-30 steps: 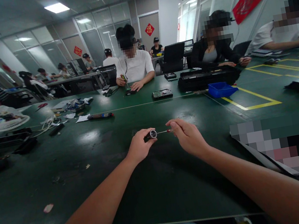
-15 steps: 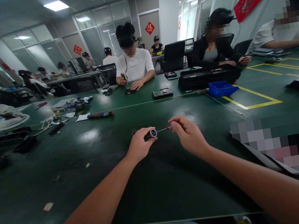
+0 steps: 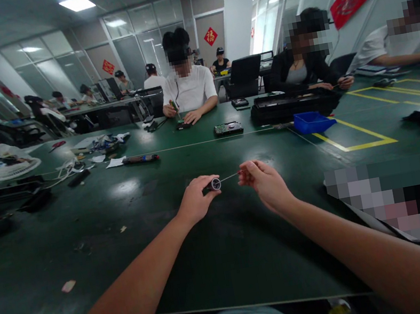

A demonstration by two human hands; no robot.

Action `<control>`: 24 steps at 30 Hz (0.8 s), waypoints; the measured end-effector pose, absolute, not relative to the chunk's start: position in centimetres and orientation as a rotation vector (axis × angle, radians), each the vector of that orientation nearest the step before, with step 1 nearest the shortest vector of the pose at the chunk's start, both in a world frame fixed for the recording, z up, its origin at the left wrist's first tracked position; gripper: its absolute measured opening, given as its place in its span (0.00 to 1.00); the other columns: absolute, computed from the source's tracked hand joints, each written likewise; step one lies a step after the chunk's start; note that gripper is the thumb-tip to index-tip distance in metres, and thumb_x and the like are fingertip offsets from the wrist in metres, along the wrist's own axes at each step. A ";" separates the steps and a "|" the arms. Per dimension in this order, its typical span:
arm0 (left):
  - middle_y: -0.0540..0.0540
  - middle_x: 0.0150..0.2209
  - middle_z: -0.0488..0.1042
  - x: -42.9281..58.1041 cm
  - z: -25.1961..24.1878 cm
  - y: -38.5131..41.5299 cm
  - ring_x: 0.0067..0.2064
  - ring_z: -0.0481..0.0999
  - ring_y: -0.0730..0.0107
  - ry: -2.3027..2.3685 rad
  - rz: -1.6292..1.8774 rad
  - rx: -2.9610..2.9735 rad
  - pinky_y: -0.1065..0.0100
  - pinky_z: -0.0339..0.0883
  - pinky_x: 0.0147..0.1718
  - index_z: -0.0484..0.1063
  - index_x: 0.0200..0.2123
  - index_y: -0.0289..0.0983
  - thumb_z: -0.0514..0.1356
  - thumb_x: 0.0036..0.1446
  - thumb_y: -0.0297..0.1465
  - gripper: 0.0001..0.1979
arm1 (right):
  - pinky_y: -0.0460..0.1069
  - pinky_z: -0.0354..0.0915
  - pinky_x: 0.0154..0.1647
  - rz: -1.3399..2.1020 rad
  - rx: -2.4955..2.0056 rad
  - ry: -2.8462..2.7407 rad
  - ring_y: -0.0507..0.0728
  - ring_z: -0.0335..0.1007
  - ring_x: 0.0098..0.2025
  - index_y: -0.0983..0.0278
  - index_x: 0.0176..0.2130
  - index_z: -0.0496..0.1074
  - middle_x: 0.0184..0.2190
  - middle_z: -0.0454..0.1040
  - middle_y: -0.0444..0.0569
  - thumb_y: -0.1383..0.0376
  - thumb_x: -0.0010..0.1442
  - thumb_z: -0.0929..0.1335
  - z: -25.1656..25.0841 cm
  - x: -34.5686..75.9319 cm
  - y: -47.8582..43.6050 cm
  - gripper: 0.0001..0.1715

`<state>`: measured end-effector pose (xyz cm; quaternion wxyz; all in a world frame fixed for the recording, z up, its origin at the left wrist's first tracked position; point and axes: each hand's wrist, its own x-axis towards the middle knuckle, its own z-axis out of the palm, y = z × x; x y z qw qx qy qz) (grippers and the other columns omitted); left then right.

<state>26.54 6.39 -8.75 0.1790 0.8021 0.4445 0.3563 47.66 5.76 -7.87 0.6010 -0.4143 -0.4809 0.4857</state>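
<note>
My left hand (image 3: 196,201) is closed round a dark, round part (image 3: 216,184) with a pale ring at its end, which faces me. Fingers and thumb grip it from the left; the rest of it is hidden in the hand. In my right hand (image 3: 265,182) is a thin screwdriver (image 3: 230,177), its reddish handle mostly covered by the fingers. The metal shaft points left, and its tip meets the ringed end of the part. Both hands are held above the green table (image 3: 228,262).
Beyond my hands lie a dark cylindrical tool (image 3: 140,159), a hard drive (image 3: 228,128) and a blue bin (image 3: 313,122). A long black casing (image 3: 294,105) stands behind the bin. Cables (image 3: 68,171) lie at left. A co-worker (image 3: 188,90) sits opposite, hands on a small device.
My right hand has turned, and its fingers now cover more of the screwdriver's handle. The shaft slants up to the right more than before. My left hand keeps its grip.
</note>
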 end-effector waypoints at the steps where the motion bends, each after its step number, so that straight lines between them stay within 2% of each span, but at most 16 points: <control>1: 0.46 0.53 0.75 26.5 -8.8 6.4 0.55 0.71 0.61 1.240 0.989 2.276 0.57 0.62 0.57 0.73 0.54 0.42 0.65 0.58 0.28 0.20 | 0.53 0.72 0.36 1.185 -0.961 -1.063 0.55 0.70 0.30 0.62 0.35 0.71 0.29 0.72 0.46 0.51 0.59 0.68 -7.9 47.8 6.0 0.17; 6: 0.46 0.51 0.76 26.4 -8.6 6.2 0.53 0.72 0.59 1.227 0.891 2.313 0.56 0.64 0.55 0.74 0.53 0.42 0.64 0.59 0.30 0.17 | 0.54 0.71 0.32 1.378 -0.958 -0.918 0.54 0.65 0.24 0.62 0.31 0.70 0.23 0.68 0.45 0.52 0.59 0.69 -7.8 48.4 6.5 0.16; 12: 0.46 0.50 0.76 26.6 -8.4 6.0 0.51 0.72 0.60 1.271 0.840 2.328 0.56 0.64 0.54 0.74 0.52 0.41 0.65 0.59 0.30 0.17 | 0.51 0.70 0.32 1.113 -0.979 -1.046 0.54 0.68 0.30 0.61 0.33 0.71 0.28 0.71 0.45 0.48 0.56 0.71 -7.7 48.0 6.0 0.19; 18: 0.47 0.51 0.76 26.5 -8.7 6.1 0.52 0.72 0.60 1.279 0.885 2.314 0.58 0.64 0.53 0.73 0.54 0.42 0.65 0.59 0.32 0.19 | 0.52 0.68 0.35 0.881 -1.031 -1.271 0.55 0.69 0.31 0.61 0.36 0.70 0.29 0.72 0.46 0.50 0.62 0.66 -7.5 48.1 5.6 0.17; 24: 0.46 0.50 0.76 26.6 -8.4 6.0 0.51 0.73 0.60 1.290 0.890 2.314 0.58 0.64 0.53 0.74 0.54 0.40 0.66 0.58 0.32 0.20 | 0.54 0.68 0.38 0.815 -1.049 -1.385 0.56 0.71 0.32 0.62 0.38 0.70 0.31 0.73 0.47 0.52 0.65 0.64 -7.6 48.2 5.4 0.16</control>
